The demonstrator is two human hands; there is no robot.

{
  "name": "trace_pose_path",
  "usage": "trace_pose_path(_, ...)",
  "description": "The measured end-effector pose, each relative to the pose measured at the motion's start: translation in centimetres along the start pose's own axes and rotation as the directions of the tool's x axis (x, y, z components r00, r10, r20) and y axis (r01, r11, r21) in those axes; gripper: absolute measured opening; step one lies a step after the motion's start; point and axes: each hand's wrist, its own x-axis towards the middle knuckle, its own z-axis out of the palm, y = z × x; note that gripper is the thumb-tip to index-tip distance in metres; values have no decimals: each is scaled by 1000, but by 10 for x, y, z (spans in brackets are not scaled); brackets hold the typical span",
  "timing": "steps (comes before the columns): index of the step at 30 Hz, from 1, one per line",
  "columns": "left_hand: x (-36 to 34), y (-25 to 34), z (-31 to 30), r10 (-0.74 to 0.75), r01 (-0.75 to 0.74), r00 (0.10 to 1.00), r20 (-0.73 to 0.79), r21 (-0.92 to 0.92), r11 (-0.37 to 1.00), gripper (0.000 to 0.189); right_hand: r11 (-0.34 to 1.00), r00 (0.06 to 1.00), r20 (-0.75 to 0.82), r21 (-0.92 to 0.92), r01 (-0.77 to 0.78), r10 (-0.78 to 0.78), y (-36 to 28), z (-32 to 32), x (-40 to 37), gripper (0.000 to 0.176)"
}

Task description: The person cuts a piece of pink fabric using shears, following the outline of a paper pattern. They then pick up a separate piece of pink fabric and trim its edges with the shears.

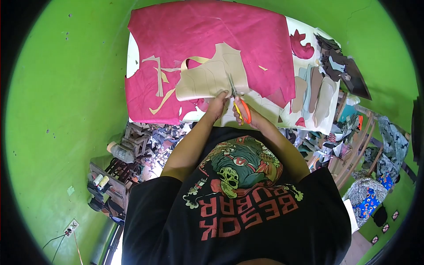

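Observation:
My right hand (pixel 253 118) grips scissors (pixel 242 111) with orange and yellow handles. Their blades point away from me and lie over the right part of a beige sheet (pixel 201 80) that has thin drawn outlines on it. At the near edge of that sheet, my left hand (pixel 217 106) pinches the material close to the blades. Under the sheet spreads a large crimson piece of material (pixel 212 26). Narrow beige offcuts, such as a bent strip (pixel 158 75) and a curved yellowish strip (pixel 161 102), lie left of the sheet.
On the white tabletop (pixel 324 126), cut shoe-sole-shaped pieces (pixel 314 88) are stacked at the right. Behind them lie dark scraps (pixel 331 55) and a crimson scrap (pixel 302 46). Below the table's left side is a heap of scraps (pixel 163 148) near a plastic jar (pixel 121 152). Wooden racks (pixel 355 148) stand at right.

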Motion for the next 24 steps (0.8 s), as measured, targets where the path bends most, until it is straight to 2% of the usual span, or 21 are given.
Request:
trace_pose_path(3, -5, 9, 11, 66, -64, 998, 17, -97, 993, 34, 995, 999, -16, 84, 49, -48, -4, 12, -6, 73)
trace_pose_path(5, -12, 17, 17, -68, 86, 992, 111, -162, 983, 38, 982, 996, -28, 162, 91, -88, -8, 20, -10, 75)
trace_pose_path(8, -3, 4, 9, -74, 85, 992, 102, -111, 990, 42, 990, 994, -71, 105, 94, -87, 3, 15, 3, 75)
trace_pose_path(12, 13, -17, -12, -35, 38, 996, 78, -38, 999, 46, 988, 997, -39, 136, 73, -68, 3, 13, 1, 74)
trace_pose_path(14, 17, -21, -15, 23, -22, 999, 43, -25, 999, 47, 990, 995, -61, 104, 91, -85, -1, 17, -5, 82)
trace_pose_path(17, 3, -2, -1, 50, -47, 998, -29, 71, 996, 47, 997, 999, -37, 76, 34, -31, -2, 9, -4, 76)
trace_pose_path(20, 6, -6, -4, 101, -95, 994, -42, 129, 987, 38, 989, 993, -111, 136, 60, -45, -8, 16, -9, 76)
trace_pose_path(21, 4, -5, -1, 101, -95, 994, -42, 127, 987, 38, 989, 993, -111, 134, 59, -44, -9, 16, -9, 76)
trace_pose_path(23, 1, -4, 4, 32, -33, 997, -74, -24, 999, 33, 989, 995, -90, 134, 63, -51, -10, 16, -9, 76)
trace_pose_path(24, 10, -14, -6, 32, -34, 997, -77, -25, 999, 33, 989, 995, -88, 132, 61, -49, -10, 15, -9, 76)
